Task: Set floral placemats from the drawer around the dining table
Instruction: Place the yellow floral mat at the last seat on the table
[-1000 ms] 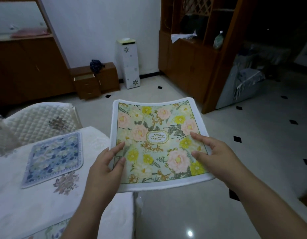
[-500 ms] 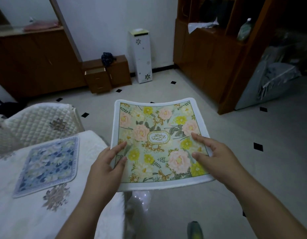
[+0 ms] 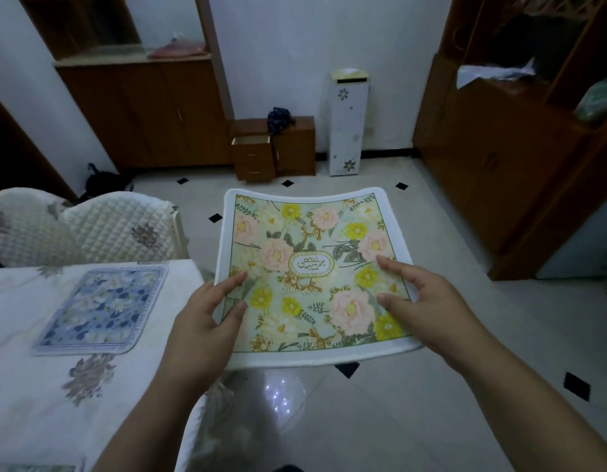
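Head cam: both hands are holding up a square green-and-yellow floral placemat with a white border [image 3: 309, 274], mid-frame, out over the glossy tiled floor [image 3: 380, 420] just right of the table. The left hand [image 3: 203, 332] pinches its left edge, thumb on top, and the right hand [image 3: 428, 308] grips the right edge the same way. A blue floral placemat [image 3: 101, 308] lies flat on the white-clothed dining table [image 3: 40, 403], lower left. A small wooden drawer unit [image 3: 258, 155] with its top drawer open sits at upper centre.
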Demonstrator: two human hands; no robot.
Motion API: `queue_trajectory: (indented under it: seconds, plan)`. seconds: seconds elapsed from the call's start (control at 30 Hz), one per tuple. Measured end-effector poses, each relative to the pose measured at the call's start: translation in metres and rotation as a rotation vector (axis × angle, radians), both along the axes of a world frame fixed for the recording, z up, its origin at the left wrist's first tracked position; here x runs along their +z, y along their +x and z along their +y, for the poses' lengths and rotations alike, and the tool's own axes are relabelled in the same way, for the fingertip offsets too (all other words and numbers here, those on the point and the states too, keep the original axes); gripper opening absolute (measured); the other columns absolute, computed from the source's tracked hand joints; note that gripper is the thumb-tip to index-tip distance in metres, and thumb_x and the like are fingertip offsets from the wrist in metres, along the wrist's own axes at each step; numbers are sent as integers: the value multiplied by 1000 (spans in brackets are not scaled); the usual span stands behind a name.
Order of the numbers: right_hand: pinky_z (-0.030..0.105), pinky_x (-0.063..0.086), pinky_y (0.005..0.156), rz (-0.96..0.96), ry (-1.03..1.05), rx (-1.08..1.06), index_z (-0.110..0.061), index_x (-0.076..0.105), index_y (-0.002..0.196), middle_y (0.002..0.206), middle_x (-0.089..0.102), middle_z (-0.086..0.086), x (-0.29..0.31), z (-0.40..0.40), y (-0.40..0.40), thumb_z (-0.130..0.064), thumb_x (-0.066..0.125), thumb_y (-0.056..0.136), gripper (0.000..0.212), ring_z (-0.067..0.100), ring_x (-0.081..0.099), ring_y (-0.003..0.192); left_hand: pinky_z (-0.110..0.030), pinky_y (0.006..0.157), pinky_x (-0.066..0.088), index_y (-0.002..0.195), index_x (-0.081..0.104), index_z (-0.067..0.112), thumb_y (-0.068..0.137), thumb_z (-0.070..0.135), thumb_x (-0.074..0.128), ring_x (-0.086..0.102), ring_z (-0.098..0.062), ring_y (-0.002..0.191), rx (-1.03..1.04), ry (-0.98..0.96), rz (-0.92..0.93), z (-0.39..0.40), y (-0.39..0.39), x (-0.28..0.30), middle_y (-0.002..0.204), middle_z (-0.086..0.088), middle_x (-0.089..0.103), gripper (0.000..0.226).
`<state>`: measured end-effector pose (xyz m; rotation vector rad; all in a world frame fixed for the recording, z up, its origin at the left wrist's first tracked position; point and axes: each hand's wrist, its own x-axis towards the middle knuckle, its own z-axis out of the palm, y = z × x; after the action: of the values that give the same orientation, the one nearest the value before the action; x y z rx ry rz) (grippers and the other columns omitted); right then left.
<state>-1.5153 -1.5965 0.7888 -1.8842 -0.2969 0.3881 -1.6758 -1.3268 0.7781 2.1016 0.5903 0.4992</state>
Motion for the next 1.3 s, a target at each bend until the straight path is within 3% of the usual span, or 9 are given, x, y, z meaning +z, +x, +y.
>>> queue_trajectory:
  seconds: [0.23, 0.4, 0.53, 0.63, 0.87, 1.1, 1.3]
  plan:
    - [30, 62, 81, 7, -28, 33, -47, 64, 127, 124, 64, -20, -7, 29, 76, -13, 73, 90, 51, 4, 69, 99, -41, 96, 54, 134, 62, 39, 96, 23, 64, 59, -7, 111, 31, -8, 11, 22, 68, -13, 119, 24, 57, 41]
    - [18, 59, 73, -24, -64, 39, -45, 63, 129, 125, 63, -18, -8, 71, 143, -12, 72, 91, 51, 1, 67, 99, -44, 95, 56, 131, 63, 45, 97, 25, 64, 61, -8, 113, 36, -107, -6, 65, 138, -25, 120, 30, 56, 40]
    - [27, 61, 81, -59, -115, 26, -46, 62, 131, 127, 62, -17, -2, 116, 200, -15, 72, 91, 51, 4, 66, 102, -44, 96, 56, 130, 64, 46, 96, 22, 65, 62, -8, 112, 36, -145, -42, 111, 200, -30, 122, 20, 59, 41]
    - [26, 60, 83, -71, -129, 26, -47, 62, 131, 127, 62, -18, 1, 152, 239, -16, 72, 91, 52, 3, 66, 102, -43, 98, 54, 128, 64, 46, 95, 19, 67, 60, -5, 111, 48, -110, -45, 147, 242, -26, 120, 15, 60, 43]
    - [36, 58, 93, -85, -94, 85, -48, 61, 131, 131, 62, -18, -1, 232, 321, -15, 73, 90, 54, 6, 66, 109, -38, 100, 52, 132, 65, 39, 95, 15, 67, 57, 9, 106, 69, -64, -39, 223, 313, -12, 116, 20, 61, 44]
    - [35, 59, 91, -56, -54, 173, -49, 63, 128, 125, 65, -19, -13, 298, 416, -13, 74, 89, 54, 3, 68, 103, -45, 99, 53, 132, 65, 37, 95, 19, 66, 60, -1, 108, 174, -52, -13, 267, 378, -12, 114, 20, 62, 41]
    - [34, 58, 92, -47, -4, 318, -49, 63, 127, 128, 64, -19, -13, 359, 514, -14, 74, 89, 53, 3, 67, 107, -44, 95, 54, 128, 64, 47, 94, 22, 67, 60, 3, 104, 343, -11, -8, 294, 443, -4, 111, 28, 60, 42]
